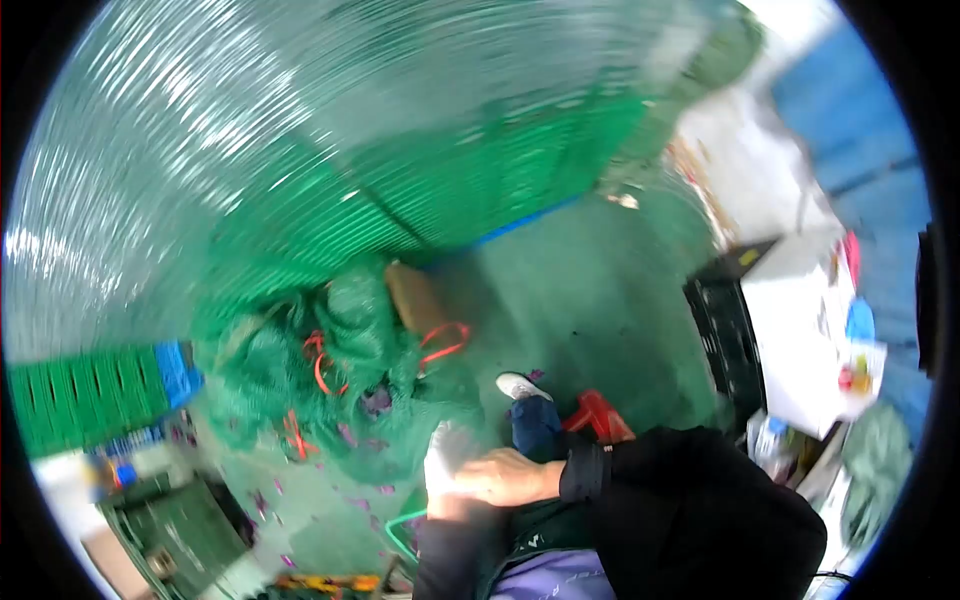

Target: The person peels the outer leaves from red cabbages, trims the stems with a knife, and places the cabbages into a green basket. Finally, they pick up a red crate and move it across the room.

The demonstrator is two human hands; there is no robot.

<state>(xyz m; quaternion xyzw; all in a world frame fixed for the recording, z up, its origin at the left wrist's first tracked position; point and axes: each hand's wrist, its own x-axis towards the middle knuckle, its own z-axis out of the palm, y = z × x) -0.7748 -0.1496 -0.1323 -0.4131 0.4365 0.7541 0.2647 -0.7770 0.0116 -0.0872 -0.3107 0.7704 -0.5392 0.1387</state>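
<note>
My left hand is at the lower middle, blurred, with what looks like a white glove over it; its fingers cannot be made out. From the right, my bare right hand reaches across and its fingers close on the white glove near my left wrist. Beyond both hands lies a heap of green mesh net bags with red straps. Below my hands is part of a green-rimmed item, mostly hidden by my sleeve.
Film-wrapped green crates tower ahead. A red stool-like object stands by my shoe. At right are a black crate and a white box. Purple scraps litter the floor; a dark green container is lower left.
</note>
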